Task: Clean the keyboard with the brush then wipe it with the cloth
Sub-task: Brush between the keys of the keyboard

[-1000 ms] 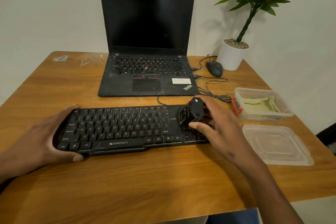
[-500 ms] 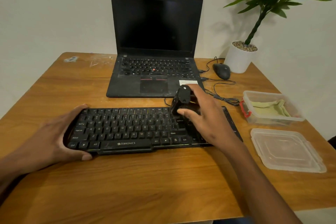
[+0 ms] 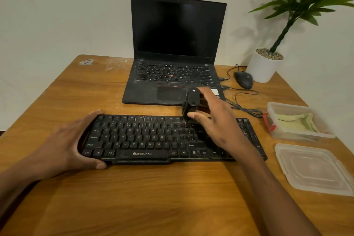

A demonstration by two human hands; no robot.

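Note:
A black Zebronics keyboard (image 3: pixel 141 138) lies across the middle of the wooden table (image 3: pixel 145 197). My left hand (image 3: pixel 65 145) clasps its left end, thumb on the front edge and fingers over the back edge. My right hand (image 3: pixel 216 122) holds a small black brush (image 3: pixel 191 104) upright, its lower end on the top key rows right of centre. A pale green cloth (image 3: pixel 296 122) lies folded inside a clear plastic box (image 3: pixel 302 134) at the right.
A black laptop (image 3: pixel 172 82) stands open behind the keyboard with its screen dark. A wired mouse (image 3: pixel 243 79) and its cable lie to its right, beside a white potted plant (image 3: pixel 265 65). The box's clear lid (image 3: pixel 314 168) rests at the right front.
My right hand has carried the brush from the keyboard's right section up and leftward to the top key rows. The left hand has kept its hold. The view has shifted slightly.

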